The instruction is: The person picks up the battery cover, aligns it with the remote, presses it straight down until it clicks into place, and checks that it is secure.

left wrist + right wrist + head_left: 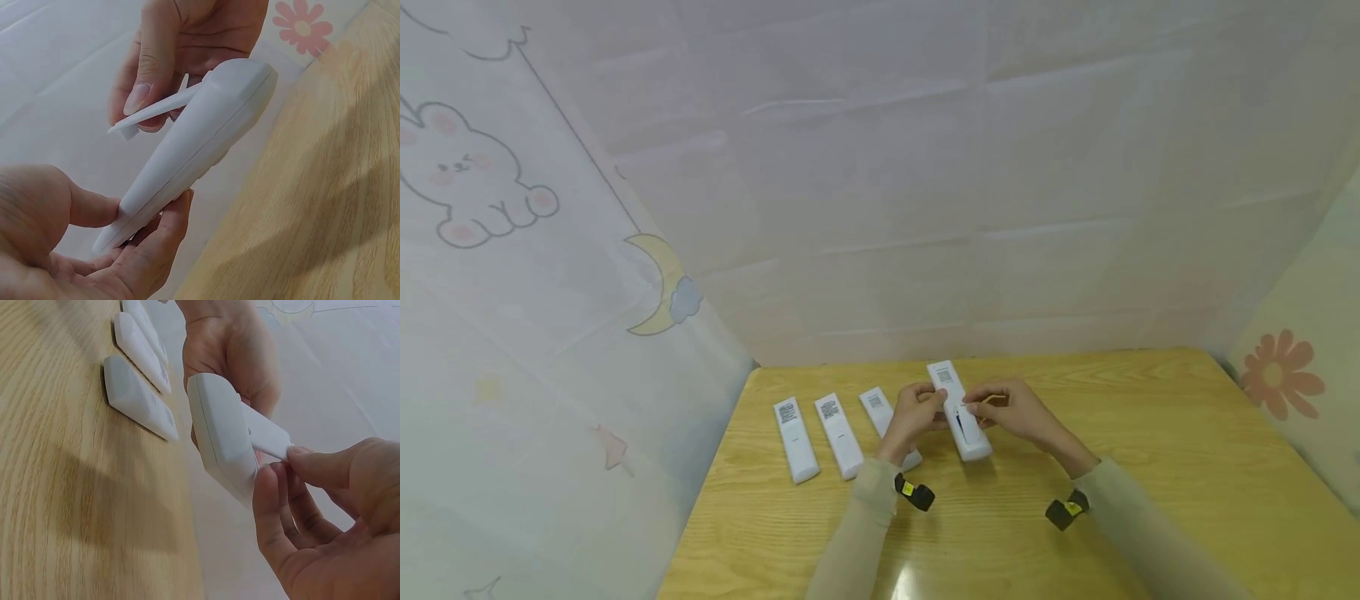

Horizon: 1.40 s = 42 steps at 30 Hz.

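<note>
A white remote control [945, 379] is held above the table, its back with a printed label turned up. My left hand [916, 415] grips it near its labelled end, thumb on one side and fingers beneath, as the left wrist view shows. Between thumb and fingers, my right hand [1017, 410] pinches the free end of the battery cover [161, 107]. That cover stands tilted up from the remote, its other end still meeting the body near the thick end. A dark gap shows under it in the head view. The inside of the compartment is mostly hidden.
Three more white remotes lie label-up in a row to the left: one far left [796, 442], one in the middle [839, 437] and one partly behind my left hand [876, 406]. The wooden table [737, 533] meets printed cloth walls [880, 275] at its back and sides.
</note>
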Available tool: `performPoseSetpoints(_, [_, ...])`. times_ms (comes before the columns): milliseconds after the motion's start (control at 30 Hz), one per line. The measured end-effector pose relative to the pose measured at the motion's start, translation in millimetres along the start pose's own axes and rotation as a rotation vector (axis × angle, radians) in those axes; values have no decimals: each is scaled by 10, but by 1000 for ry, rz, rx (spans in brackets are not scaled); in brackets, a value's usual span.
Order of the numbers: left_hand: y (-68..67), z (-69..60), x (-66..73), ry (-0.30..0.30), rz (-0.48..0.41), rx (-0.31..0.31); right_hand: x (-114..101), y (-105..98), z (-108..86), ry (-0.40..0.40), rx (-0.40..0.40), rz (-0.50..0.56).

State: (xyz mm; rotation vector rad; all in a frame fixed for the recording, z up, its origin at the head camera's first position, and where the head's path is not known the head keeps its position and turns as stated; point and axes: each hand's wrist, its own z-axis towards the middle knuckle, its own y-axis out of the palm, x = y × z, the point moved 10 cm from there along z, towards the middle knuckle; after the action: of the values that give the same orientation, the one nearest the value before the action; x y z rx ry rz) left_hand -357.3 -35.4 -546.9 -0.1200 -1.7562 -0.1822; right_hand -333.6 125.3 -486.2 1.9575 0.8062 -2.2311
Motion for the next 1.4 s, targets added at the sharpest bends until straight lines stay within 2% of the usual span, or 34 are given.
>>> performPoseSetpoints(267, [28,0,8,-7,-4,-14,-4,-12,5,-3,14,-111])
performPoseSetpoints(533, [34,-10,51,14,6,-5,8,-13,11,-4,17,-157])
performPoseSetpoints(700, [28,-14,44,4,0,-5,27,16,3,-2,10,-170])
performPoseSetpoints(1000, [6,-19,66,9,0,-8,26,51,-9,-15,-3,-156])
performPoseSetpoints(1400, [-33,-27,99,13,-11,3,101,103,-7,49,29,-66])
